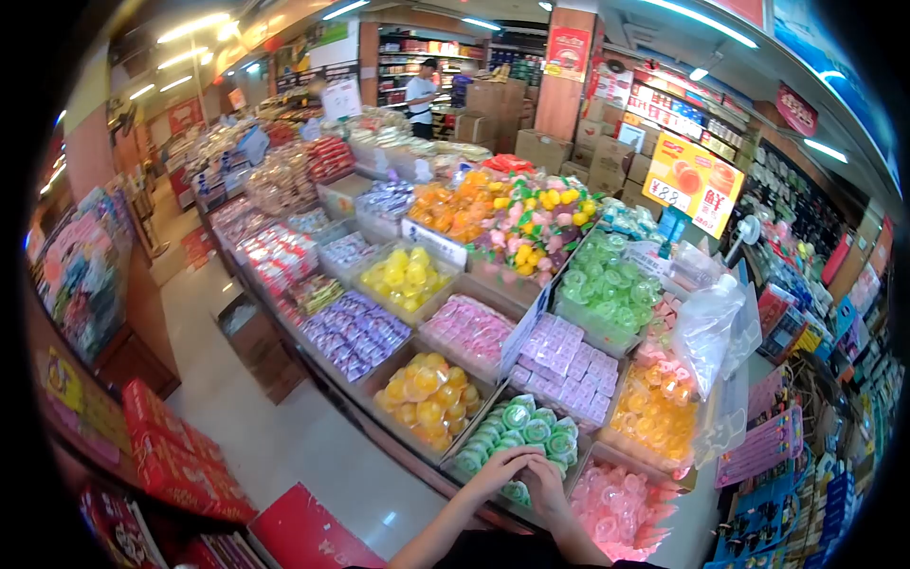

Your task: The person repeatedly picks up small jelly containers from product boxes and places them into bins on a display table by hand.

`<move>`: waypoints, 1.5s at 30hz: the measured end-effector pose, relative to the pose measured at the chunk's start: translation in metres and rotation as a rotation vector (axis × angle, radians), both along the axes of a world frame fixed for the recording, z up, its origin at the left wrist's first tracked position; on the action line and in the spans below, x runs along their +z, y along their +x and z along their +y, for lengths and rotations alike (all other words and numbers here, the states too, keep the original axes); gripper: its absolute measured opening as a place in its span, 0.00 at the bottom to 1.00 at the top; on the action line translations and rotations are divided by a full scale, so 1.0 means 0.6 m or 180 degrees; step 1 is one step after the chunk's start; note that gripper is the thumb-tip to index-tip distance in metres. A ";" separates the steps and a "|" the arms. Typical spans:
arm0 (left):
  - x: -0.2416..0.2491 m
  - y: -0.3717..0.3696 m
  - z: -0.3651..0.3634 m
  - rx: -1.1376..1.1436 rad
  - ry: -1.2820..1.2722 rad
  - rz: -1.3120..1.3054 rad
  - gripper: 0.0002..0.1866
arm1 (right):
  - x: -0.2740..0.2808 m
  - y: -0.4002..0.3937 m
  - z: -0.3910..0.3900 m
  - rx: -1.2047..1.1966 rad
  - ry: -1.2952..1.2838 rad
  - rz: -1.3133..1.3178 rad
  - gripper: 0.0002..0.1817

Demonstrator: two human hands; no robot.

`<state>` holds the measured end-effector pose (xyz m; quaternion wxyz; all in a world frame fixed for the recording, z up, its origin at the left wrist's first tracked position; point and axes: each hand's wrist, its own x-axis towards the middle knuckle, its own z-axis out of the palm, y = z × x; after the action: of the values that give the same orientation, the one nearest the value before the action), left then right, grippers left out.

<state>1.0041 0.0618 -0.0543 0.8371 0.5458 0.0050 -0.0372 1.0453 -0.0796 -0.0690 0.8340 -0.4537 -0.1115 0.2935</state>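
Note:
My left hand (500, 468) and my right hand (543, 482) meet over a bin of green wrapped jelly cups (519, 417), fingers bent and pressed together. Whatever may be between the fingers is hidden. Right of my right hand lies a bin of pink wrapped sweets (611, 498). Orange-yellow jelly cups (428, 398) fill the bin to the left. Just beyond the green cups are small lilac packets (569, 365), with orange jelly cups (657, 412) to their right.
Further bins hold yellow cups (406, 275), purple packets (355, 332) and green sweets (607, 280). A clear plastic bag (706, 327) hangs at the right. Red boxes (180, 455) stand lower left, and a cardboard box (256, 341) sits in the aisle. A person (421, 100) stands behind the display.

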 end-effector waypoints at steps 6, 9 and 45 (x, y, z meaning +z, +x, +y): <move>0.020 -0.176 -0.018 0.0927 -0.0059 0.0150 0.17 | 0.016 -0.114 0.016 0.0865 0.0036 0.0281 0.12; -0.010 -0.267 -0.036 0.1414 0.0050 0.0309 0.17 | -0.002 -0.188 0.020 0.1209 0.0046 0.0413 0.13; -0.010 -1.165 0.195 0.3603 0.0315 0.0541 0.13 | 0.016 -0.988 0.360 0.3326 -0.0619 -0.0382 0.15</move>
<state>0.3050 0.1788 -0.0604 0.6967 0.4917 0.3655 0.3732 0.4524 0.1365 -0.0595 0.5230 -0.4290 -0.3424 0.6521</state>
